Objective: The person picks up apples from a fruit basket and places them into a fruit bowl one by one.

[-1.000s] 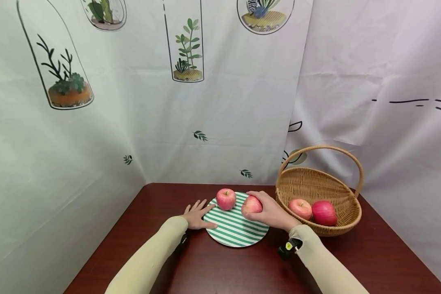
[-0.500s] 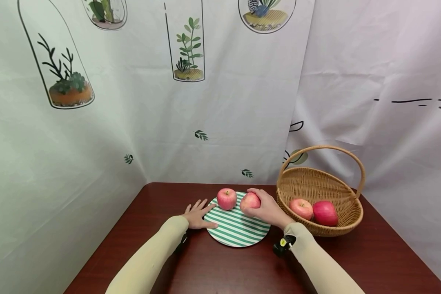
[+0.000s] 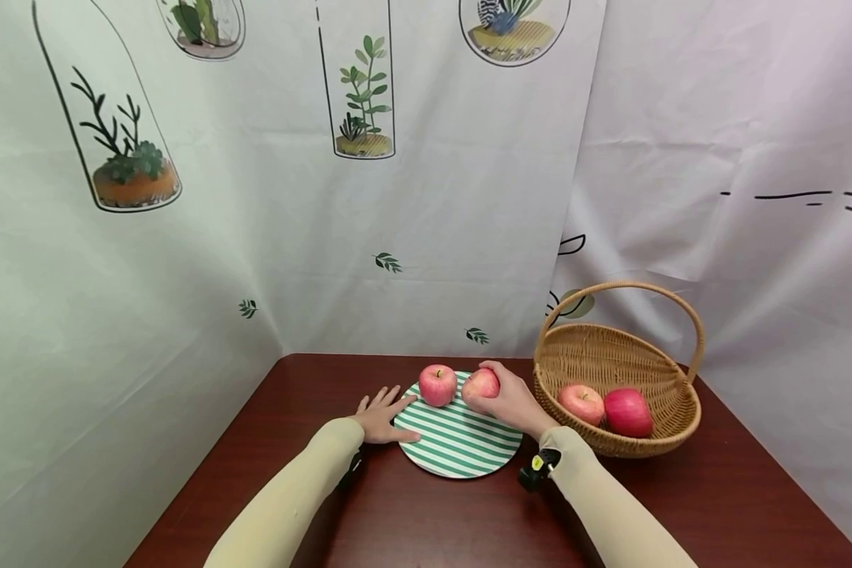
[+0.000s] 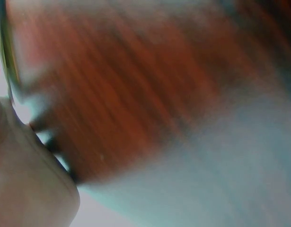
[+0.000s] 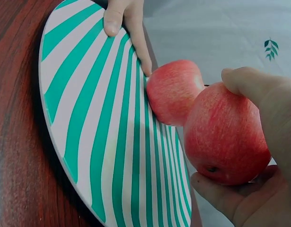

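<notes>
A round placemat with green and white stripes (image 3: 461, 450) lies on the table. My left hand (image 3: 379, 420) rests at its left edge with fingers spread, thumb and forefinger over the rim. One red apple (image 3: 438, 385) sits at the back left of the mat, its stem up. Just right of it, my right hand (image 3: 509, 398) grips a second apple (image 5: 225, 135) between thumb and fingers. In the right wrist view this held apple overlaps the first apple (image 5: 173, 92); whether they touch I cannot tell. The left wrist view is mostly blurred.
At the right stands a wicker basket (image 3: 610, 347) with a tall arched handle. Inside are a paler apple (image 3: 581, 403) and a dark red apple (image 3: 628, 412). The dark wooden table (image 3: 426, 521) meets a printed cloth backdrop (image 3: 426, 213) behind.
My right hand has moved left with the gripped apple, bringing it closer to the apple on the mat. The left hand has stayed in place.
</notes>
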`<state>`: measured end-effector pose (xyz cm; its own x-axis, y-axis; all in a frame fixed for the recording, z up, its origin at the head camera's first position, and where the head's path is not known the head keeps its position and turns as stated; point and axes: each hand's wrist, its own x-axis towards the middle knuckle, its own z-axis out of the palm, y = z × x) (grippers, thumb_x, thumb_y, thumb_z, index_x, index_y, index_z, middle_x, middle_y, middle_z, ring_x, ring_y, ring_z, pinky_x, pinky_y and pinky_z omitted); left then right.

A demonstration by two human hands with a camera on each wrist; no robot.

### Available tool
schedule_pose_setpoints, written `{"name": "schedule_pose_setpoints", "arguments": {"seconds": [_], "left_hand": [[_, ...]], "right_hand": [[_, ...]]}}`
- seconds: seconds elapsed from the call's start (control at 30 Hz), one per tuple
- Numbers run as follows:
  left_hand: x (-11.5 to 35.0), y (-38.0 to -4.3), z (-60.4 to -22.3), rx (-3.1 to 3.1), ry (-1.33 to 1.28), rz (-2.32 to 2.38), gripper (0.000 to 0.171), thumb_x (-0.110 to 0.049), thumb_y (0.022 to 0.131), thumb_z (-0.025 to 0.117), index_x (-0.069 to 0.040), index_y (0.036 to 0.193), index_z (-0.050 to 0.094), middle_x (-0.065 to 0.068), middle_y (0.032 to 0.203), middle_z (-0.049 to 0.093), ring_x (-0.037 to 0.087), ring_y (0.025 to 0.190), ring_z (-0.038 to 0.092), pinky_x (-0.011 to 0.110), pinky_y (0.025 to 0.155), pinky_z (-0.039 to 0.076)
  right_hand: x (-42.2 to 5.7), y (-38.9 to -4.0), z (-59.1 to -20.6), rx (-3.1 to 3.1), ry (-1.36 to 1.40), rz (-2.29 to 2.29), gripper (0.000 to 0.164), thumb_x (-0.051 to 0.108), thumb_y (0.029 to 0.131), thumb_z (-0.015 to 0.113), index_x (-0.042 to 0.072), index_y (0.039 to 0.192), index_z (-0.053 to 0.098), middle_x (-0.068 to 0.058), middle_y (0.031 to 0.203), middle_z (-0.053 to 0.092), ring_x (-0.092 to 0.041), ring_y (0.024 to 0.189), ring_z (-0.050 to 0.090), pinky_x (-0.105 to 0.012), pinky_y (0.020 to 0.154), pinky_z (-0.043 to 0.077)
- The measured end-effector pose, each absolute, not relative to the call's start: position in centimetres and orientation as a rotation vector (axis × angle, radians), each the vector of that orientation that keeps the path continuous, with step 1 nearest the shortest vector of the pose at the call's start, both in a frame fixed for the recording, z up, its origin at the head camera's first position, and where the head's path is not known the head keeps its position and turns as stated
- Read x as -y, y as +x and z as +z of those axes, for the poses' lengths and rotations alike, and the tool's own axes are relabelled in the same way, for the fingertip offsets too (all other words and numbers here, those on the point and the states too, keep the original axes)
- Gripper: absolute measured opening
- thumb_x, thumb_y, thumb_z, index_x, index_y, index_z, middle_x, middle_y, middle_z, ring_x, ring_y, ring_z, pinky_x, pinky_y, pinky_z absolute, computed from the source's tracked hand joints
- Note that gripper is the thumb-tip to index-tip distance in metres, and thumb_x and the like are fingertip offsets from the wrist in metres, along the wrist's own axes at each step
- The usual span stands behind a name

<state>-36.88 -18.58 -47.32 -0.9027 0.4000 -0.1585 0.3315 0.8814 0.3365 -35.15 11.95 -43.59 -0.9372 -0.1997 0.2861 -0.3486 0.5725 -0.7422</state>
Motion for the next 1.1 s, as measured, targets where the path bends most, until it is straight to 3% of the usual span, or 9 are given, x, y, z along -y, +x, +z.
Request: {"name": "schedule_pose_setpoints", "arguments": {"seconds": [0.27, 0.63, 1.1], "left_hand": [[18.4, -36.9, -47.0, -2.831, 0.543, 0.439, 0.099, -0.078, 0.082, 0.06, -0.03, 0.161, 0.027, 0.012, 0.169, 0.012, 0.038, 0.156, 0.005, 0.066, 0.12, 0.004], [18.4, -37.4, -47.8, -2.834, 0.529, 0.422, 0.099, -0.081, 0.08, 0.059, -0.033, 0.161, 0.027, 0.01, 0.17, 0.011, 0.037, 0.156, 0.005, 0.065, 0.12, 0.005], [19.0, -38.3, -48.9, -2.829, 0.563, 0.473, 0.104, -0.086, 0.076, 0.057, -0.036, 0.161, 0.025, 0.008, 0.17, 0.008, 0.037, 0.157, 0.001, 0.066, 0.12, 0.001]], "right_hand": [[-11.4, -35.7, -43.8, 2.657, 0.379, 1.283, 0.066, 0.047, 0.079, 0.082, 0.023, 0.135, 0.057, -0.005, 0.124, 0.067, -0.02, 0.106, 0.064, -0.042, 0.093, 0.053], [-11.1, -36.5, -43.5, 2.626, 0.336, 1.266, 0.07, 0.041, 0.079, 0.083, 0.013, 0.136, 0.055, -0.011, 0.122, 0.067, -0.023, 0.105, 0.066, -0.041, 0.093, 0.053], [-11.2, -37.7, -44.1, 2.664, 0.283, 1.286, 0.074, 0.035, 0.079, 0.078, 0.006, 0.141, 0.048, -0.017, 0.136, 0.057, -0.03, 0.123, 0.056, -0.046, 0.104, 0.046]]}}
